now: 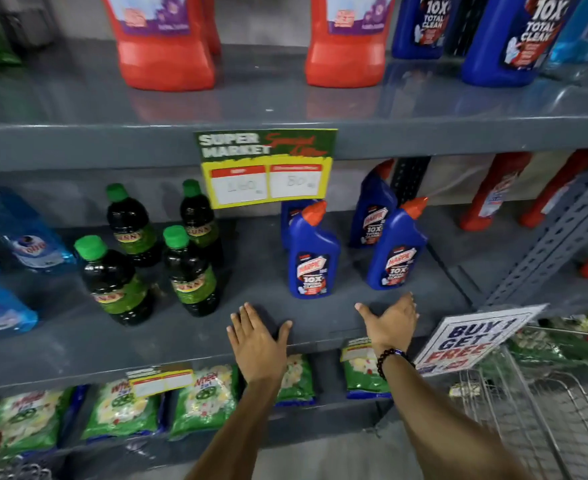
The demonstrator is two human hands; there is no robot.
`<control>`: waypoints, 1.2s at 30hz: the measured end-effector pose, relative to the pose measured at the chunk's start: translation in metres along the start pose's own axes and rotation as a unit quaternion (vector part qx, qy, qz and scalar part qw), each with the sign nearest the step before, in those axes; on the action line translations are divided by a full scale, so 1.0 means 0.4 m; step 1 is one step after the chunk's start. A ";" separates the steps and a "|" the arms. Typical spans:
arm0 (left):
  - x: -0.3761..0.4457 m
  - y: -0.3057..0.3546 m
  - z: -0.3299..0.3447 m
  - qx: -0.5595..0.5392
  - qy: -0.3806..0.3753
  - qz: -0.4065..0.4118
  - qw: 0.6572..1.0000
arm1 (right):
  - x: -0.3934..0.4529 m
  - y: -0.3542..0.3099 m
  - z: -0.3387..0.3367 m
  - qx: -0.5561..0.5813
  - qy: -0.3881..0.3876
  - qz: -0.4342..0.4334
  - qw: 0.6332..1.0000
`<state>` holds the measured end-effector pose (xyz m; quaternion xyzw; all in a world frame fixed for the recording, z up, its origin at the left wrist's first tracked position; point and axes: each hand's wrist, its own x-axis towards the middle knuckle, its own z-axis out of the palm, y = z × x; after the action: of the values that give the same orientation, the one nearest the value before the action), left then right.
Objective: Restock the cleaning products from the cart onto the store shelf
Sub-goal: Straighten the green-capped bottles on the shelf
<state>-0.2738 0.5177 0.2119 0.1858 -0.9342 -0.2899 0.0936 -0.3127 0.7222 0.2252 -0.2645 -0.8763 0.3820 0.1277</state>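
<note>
Nothing is held in either hand. The left hand (256, 336) is spread flat, and the right hand (391, 323) is spread too, thumb out. Both are stretched over the front edge of the middle shelf (78, 337), just in front of the blue Harpic bottles.

In the head view, two Harpic toilet cleaner bottles (313, 254) are seen standing at the front of that shelf, and more are lined up behind them. The left front bottle stands just past the left hand. The right front bottle (394, 251) stands just past the right hand. The wire cart (528, 403) is seen low on the right.

Things could go wrong from here. If the hands are pushed forward fast, a front bottle could be bumped. These bottles are tall and thin, so one could be tipped into the bottle behind it. The green-capped dark bottles (185, 271) stand near on the left and could be knocked by a wide sweep of the arm. The "Buy 1 Get 1 Free" sign (472, 339) hangs close to the right arm and could be caught.

Much is hard to see. Most of the cart is cut off, so what is left inside cannot be told. The prices on the yellow tag (266, 168) are blurred. The back bottles are partly hidden.
</note>
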 end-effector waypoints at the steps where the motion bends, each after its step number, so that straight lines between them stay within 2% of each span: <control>1: 0.000 -0.043 -0.029 0.008 -0.008 0.015 1.000 | -0.038 -0.010 0.018 -0.006 -0.006 -0.002 1.000; 7: 0.010 -0.294 -0.210 0.034 -0.023 0.072 0.997 | -0.299 -0.131 0.163 -0.020 -0.038 -0.043 0.998; 12: 0.072 -0.458 -0.343 0.007 -0.030 0.034 0.999 | -0.440 -0.266 0.265 -0.005 -0.135 -0.128 0.982; 18: 0.204 -0.530 -0.395 -0.098 -0.067 -0.013 0.993 | -0.452 -0.405 0.342 0.071 -0.221 -0.107 0.967; 21: 0.253 -0.530 -0.384 -0.146 -0.083 -0.033 0.985 | -0.426 -0.435 0.374 0.093 -0.231 -0.089 0.964; 23: 0.268 -0.520 -0.373 -0.159 -0.069 -0.038 0.984 | -0.415 -0.440 0.393 0.109 -0.239 -0.070 0.962; 30: 0.266 -0.502 -0.336 -0.103 0.039 -0.016 0.994 | -0.419 -0.418 0.434 0.135 -0.171 -0.063 0.974; 36: 0.262 -0.498 -0.333 -0.087 0.052 -0.017 0.995 | -0.428 -0.413 0.442 0.098 -0.149 -0.088 0.980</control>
<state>-0.2733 0.2561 0.2125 0.2078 -0.8958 -0.3618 0.1530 -0.3067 0.4258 0.2235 -0.1130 -0.8635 0.4885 0.0544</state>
